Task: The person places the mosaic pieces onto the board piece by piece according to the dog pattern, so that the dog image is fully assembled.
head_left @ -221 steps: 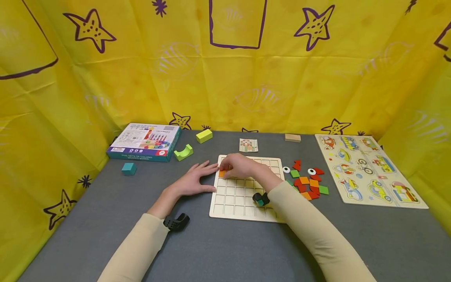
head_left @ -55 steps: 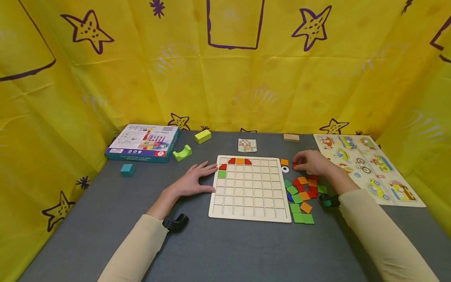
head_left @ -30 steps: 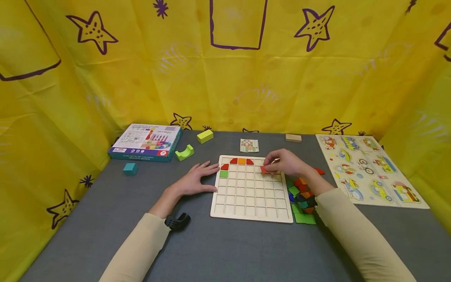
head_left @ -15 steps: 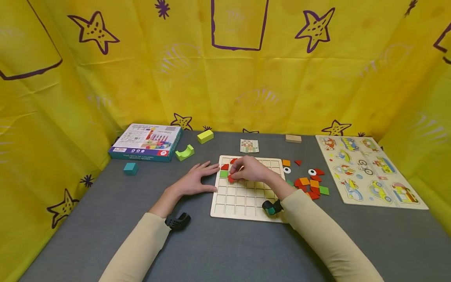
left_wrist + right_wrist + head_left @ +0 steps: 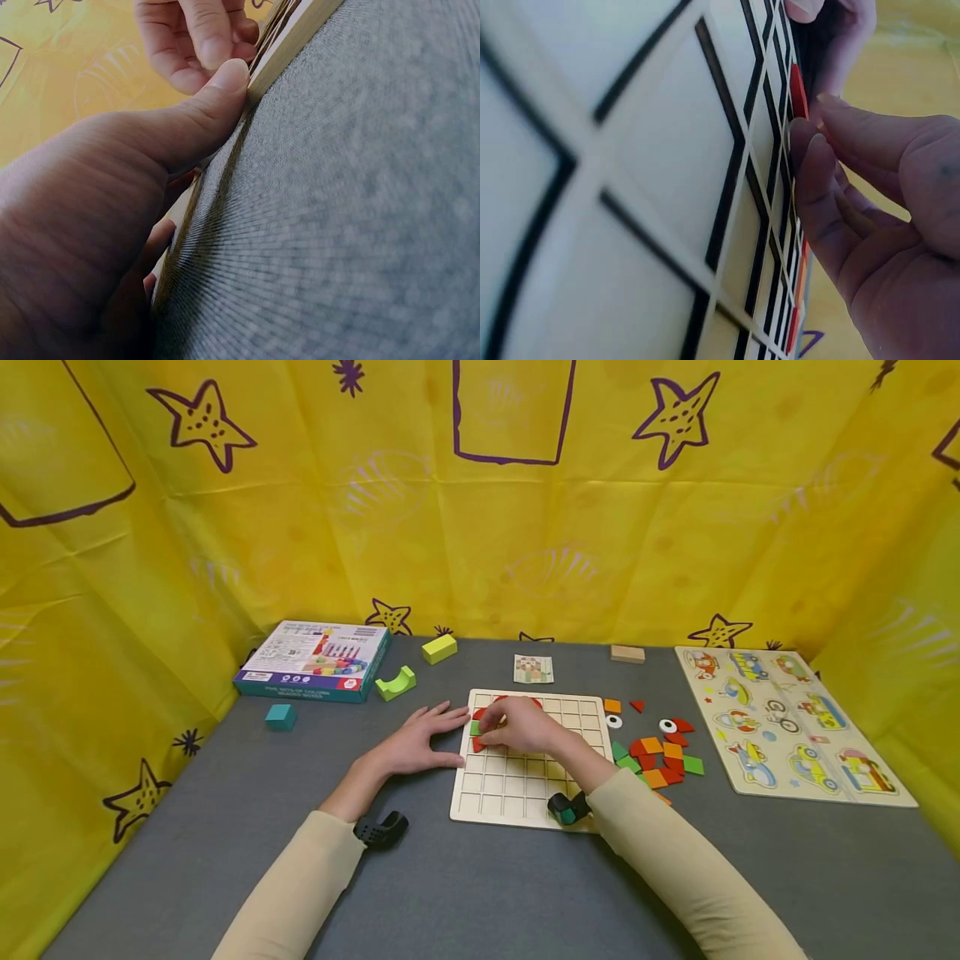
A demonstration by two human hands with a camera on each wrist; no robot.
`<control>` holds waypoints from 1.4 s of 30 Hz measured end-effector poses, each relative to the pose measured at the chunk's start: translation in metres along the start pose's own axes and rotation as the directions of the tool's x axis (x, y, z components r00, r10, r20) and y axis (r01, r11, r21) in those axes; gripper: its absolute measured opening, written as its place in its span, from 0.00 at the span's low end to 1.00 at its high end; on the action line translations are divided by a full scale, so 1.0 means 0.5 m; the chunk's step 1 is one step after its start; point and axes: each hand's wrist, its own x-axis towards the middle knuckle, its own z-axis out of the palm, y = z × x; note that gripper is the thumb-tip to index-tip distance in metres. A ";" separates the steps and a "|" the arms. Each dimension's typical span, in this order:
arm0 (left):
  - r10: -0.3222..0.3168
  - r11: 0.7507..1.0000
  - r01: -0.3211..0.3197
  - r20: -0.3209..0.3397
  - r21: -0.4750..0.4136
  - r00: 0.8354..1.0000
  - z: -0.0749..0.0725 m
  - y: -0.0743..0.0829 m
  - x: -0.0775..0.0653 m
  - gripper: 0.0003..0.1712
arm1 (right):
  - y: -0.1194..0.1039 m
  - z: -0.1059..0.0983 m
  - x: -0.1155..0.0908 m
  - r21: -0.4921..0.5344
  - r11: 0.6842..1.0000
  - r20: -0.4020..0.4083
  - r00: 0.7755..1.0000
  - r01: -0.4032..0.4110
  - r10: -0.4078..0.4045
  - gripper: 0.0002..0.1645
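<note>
My left hand (image 5: 414, 743) lies spread on the table, thumb and fingertips against the left edge of the pale wooden grid board (image 5: 510, 785). In the left wrist view its thumb (image 5: 202, 112) presses the board's side. Over the board's left column, my right hand (image 5: 521, 727) pinches a small red tile (image 5: 477, 744), just below a green square tile (image 5: 476, 727). The right wrist view shows the red tile (image 5: 799, 91) at the fingertips, standing slightly out of the grid. Other red tiles in the upper rows are partly hidden by the right hand.
Loose red, orange and green tiles (image 5: 651, 746) lie right of the board. A pattern card (image 5: 533, 669) sits behind it. A picture puzzle board (image 5: 795, 727) is at far right. At left are a box (image 5: 311, 662), a teal block (image 5: 281, 717) and green and yellow blocks (image 5: 439, 649).
My right hand took a red tile from the right-hand pile and carried it left across the board to the left column. The left hand has stayed at the board's edge.
</note>
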 end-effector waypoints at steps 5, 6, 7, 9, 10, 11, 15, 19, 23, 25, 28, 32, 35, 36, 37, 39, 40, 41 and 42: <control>-0.012 1.000 0.012 0.001 0.008 1.000 0.000 -0.003 0.001 0.47 | 0.002 0.002 0.000 -0.026 0.999 0.018 0.999 0.045 -0.045 0.04; -0.009 1.000 0.009 0.002 0.009 1.000 0.000 -0.003 0.001 0.47 | 0.001 0.003 0.001 -0.033 0.998 0.023 0.998 0.050 -0.050 0.04; -0.007 1.000 0.007 0.002 0.011 1.000 0.001 -0.003 0.002 0.47 | 0.000 0.004 0.002 -0.040 0.998 0.028 0.998 0.053 -0.052 0.04; 0.004 1.000 -0.004 0.001 0.013 1.000 0.001 -0.004 0.002 0.47 | -0.003 0.006 0.003 -0.056 0.997 0.035 0.998 0.052 -0.050 0.05; 0.008 1.000 -0.008 0.000 0.012 1.000 0.001 -0.004 0.002 0.47 | -0.004 0.006 0.004 -0.063 0.997 0.041 0.998 0.051 -0.049 0.05; 0.013 1.000 -0.013 -0.001 0.013 1.000 0.001 -0.004 0.003 0.47 | -0.006 0.007 0.004 -0.072 0.996 0.045 0.998 0.050 -0.047 0.05; 0.027 1.000 -0.027 -0.002 0.014 1.000 0.002 -0.003 0.003 0.46 | -0.011 0.007 0.005 -0.106 0.994 0.054 0.998 0.036 -0.031 0.05; 0.031 0.999 -0.031 0.001 0.013 1.000 0.002 -0.002 0.004 0.46 | -0.013 0.007 0.003 -0.143 0.989 0.058 0.997 0.049 -0.041 0.05; 0.034 0.999 -0.034 0.006 0.014 0.999 0.001 -0.002 0.005 0.46 | -0.014 0.005 0.002 -0.150 0.985 0.058 0.995 0.085 -0.077 0.05; 0.037 0.999 -0.037 0.005 0.014 0.999 0.000 -0.002 0.006 0.46 | -0.014 0.005 0.001 -0.151 0.984 0.058 0.994 0.098 -0.090 0.05; 0.041 0.999 -0.041 0.004 0.014 0.999 0.000 -0.002 0.006 0.46 | -0.014 0.004 0.001 -0.152 0.983 0.060 0.993 0.107 -0.099 0.05; 0.042 0.999 -0.042 0.007 0.016 0.999 0.000 -0.004 0.006 0.46 | -0.012 0.006 0.002 -0.164 0.979 0.071 0.991 0.122 -0.112 0.06; 0.049 0.999 -0.049 0.008 0.015 0.999 -0.001 -0.005 0.005 0.46 | -0.011 0.007 0.004 -0.169 0.976 0.079 0.989 0.140 -0.128 0.06; 0.051 0.999 -0.051 0.008 0.015 0.999 -0.001 -0.006 0.005 0.46 | -0.010 0.007 0.004 -0.168 0.975 0.083 0.988 0.145 -0.132 0.06; 0.053 0.998 -0.053 0.007 0.016 0.999 0.000 -0.006 0.005 0.46 | -0.009 0.007 0.004 -0.159 0.976 0.085 0.987 0.146 -0.134 0.06; 0.053 0.998 -0.054 0.004 0.018 0.999 0.000 -0.006 0.005 0.46 | -0.007 0.004 0.001 -0.136 0.979 0.084 0.986 0.152 -0.141 0.05; 0.049 0.999 -0.049 0.004 0.019 0.999 0.001 -0.005 0.005 0.46 | -0.005 0.001 -0.002 -0.121 0.981 0.081 0.987 0.149 -0.140 0.05; 0.043 0.999 -0.043 0.004 0.020 0.999 0.002 -0.004 0.005 0.46 | -0.004 -0.003 -0.005 -0.104 0.984 0.078 0.987 0.147 -0.139 0.05; 0.035 0.999 -0.035 0.004 0.021 0.999 0.002 -0.004 0.005 0.46 | 0.000 -0.008 -0.008 -0.088 0.986 0.071 0.988 0.143 -0.137 0.05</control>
